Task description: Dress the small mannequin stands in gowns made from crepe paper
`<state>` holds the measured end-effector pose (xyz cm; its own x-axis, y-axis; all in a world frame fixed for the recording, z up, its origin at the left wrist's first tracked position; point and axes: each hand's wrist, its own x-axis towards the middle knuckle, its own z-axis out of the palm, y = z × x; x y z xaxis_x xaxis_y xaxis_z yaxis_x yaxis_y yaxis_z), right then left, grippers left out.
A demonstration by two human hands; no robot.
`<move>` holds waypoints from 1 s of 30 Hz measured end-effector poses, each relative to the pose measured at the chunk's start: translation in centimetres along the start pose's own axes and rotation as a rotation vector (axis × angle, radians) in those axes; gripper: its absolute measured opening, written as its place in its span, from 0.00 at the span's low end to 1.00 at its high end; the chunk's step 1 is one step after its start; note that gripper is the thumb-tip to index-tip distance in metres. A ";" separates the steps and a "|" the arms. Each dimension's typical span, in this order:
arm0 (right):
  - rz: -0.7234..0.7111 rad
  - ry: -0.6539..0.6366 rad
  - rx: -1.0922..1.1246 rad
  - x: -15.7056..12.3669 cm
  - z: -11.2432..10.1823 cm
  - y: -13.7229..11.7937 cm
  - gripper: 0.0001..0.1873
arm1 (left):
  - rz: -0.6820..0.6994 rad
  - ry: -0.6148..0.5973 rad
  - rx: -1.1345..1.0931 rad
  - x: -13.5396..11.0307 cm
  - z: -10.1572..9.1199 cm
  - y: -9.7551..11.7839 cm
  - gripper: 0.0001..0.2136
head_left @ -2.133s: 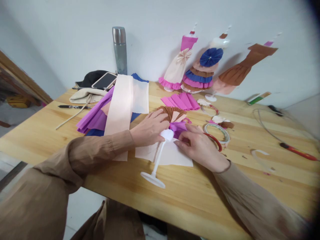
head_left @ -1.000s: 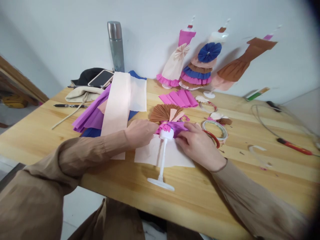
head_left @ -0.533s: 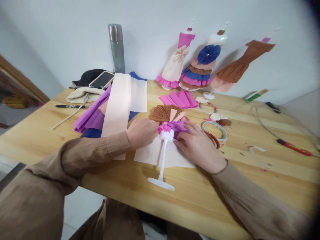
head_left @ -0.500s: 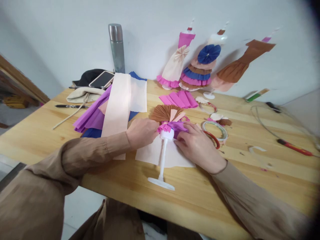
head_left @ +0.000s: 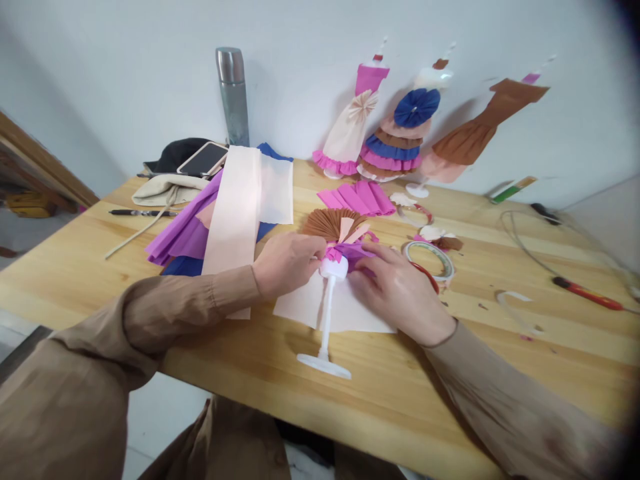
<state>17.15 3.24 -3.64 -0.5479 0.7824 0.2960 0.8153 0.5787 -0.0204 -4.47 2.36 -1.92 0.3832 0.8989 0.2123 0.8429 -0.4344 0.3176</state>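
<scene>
A small white mannequin on a stand (head_left: pixel 327 313) lies tilted back over the table, its round foot towards me. Pink crepe paper (head_left: pixel 332 254) and purple crepe paper (head_left: pixel 357 252) wrap its body. Beyond them spreads a pleated brown paper fan (head_left: pixel 333 225) with light pink strips. My left hand (head_left: pixel 287 263) is closed, its fingertips pinching at the left edge of the pink paper. With bent fingers, my right hand (head_left: pixel 403 287) grips the purple paper on the right side. A pale paper sheet (head_left: pixel 300 303) lies underneath.
Three paper-dressed mannequins, one in brown (head_left: pixel 493 120), lean by the wall. Crepe sheets (head_left: pixel 233 213), a phone (head_left: pixel 203 159) and a thermos (head_left: pixel 233 97) are at left. Tape (head_left: pixel 409 257), folded pink paper (head_left: pixel 357 199) and a red-handled tool (head_left: pixel 587 293) lie beyond and right.
My left fingertips have shifted slightly right along the pink paper. My right hand has moved a little over the purple paper. The stand's foot sits almost where it was.
</scene>
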 end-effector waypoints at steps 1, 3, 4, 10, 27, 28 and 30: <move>0.016 -0.032 -0.017 0.0 -0.2 0.0 0.14 | -0.016 -0.029 0.037 0.0 -0.1 0.0 0.06; 0.036 -0.102 -0.054 0.2 -0.7 -0.1 0.17 | -0.053 -0.103 0.124 -0.1 -0.3 0.1 0.09; 0.040 -0.136 -0.069 0.2 -0.8 -0.1 0.18 | -0.065 -0.142 0.157 -0.1 -0.4 0.1 0.10; 0.040 -0.214 -0.126 0.1 -0.7 -0.3 0.18 | 0.024 -0.294 0.164 -0.3 -0.6 0.3 0.11; -0.098 0.078 0.202 0.0 -0.1 0.5 0.08 | 0.047 -0.359 0.274 -0.1 -0.4 0.5 0.13; -0.094 0.066 0.222 0.0 -0.2 0.5 0.08 | 0.037 -0.362 0.268 -0.2 -0.4 0.5 0.13; -0.064 0.030 0.252 0.0 -0.5 0.5 0.07 | 0.029 -0.362 0.257 -0.2 -0.2 0.5 0.13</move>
<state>17.60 3.42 -3.20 -0.5882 0.7373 0.3322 0.7046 0.6689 -0.2369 -4.26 1.95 -1.63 0.4771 0.8685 -0.1344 0.8788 -0.4725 0.0664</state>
